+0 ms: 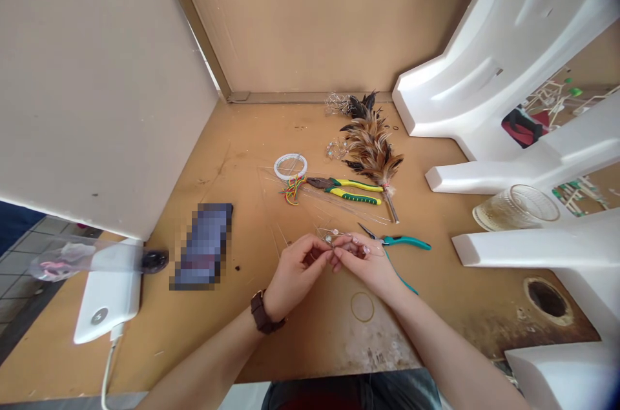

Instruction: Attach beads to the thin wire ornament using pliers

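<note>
Both my hands meet near the table's front middle, pinching a beaded wire piece [335,233] with clear and pale beads on thin wire. My left hand [301,268], with a dark watch on its wrist, closes thumb and fingertips on it. Thumb and fingers of my right hand [367,266] are closed on the same piece, and some beads show above the knuckles. Just behind the right hand lie teal-handled needle-nose pliers [407,241], one handle partly covered by that hand. Farther back are larger pliers [346,189] with yellow and green handles.
Around the hands are a white ring [290,167], coloured strings [292,190], a brown feather bundle [371,145] and a wire loop [362,307]. A phone [203,245] and white power bank [107,297] lie left. A glass [516,206] stands right, among white plastic arms [513,246].
</note>
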`<state>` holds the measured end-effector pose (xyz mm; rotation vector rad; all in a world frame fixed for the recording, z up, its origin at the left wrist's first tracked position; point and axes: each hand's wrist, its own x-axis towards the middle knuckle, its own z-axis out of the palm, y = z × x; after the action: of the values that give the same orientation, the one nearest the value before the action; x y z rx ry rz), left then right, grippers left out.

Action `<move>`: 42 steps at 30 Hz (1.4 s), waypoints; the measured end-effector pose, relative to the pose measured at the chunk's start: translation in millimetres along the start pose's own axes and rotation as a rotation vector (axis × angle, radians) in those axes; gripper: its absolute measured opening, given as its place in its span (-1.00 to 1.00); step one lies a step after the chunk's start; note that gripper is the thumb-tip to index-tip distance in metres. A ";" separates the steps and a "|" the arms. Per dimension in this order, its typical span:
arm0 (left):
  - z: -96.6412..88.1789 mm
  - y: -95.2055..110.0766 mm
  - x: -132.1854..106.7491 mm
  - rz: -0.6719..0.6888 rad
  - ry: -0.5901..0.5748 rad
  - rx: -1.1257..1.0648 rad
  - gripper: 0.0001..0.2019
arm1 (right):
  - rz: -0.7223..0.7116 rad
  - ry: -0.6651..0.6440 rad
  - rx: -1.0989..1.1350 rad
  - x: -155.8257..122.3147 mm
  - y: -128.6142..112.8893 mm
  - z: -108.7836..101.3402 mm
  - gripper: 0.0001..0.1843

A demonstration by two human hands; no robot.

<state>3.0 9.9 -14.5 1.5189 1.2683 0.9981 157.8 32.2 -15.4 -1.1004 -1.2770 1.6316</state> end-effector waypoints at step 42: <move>-3.7 7.9 3.6 0.050 0.096 -0.069 -0.86 | 0.037 -0.094 0.227 5.8 13.0 -1.9 -0.79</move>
<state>2.1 13.3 -5.7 1.4711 1.2546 1.1479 156.8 35.6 -29.4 -0.9232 -1.1032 1.8245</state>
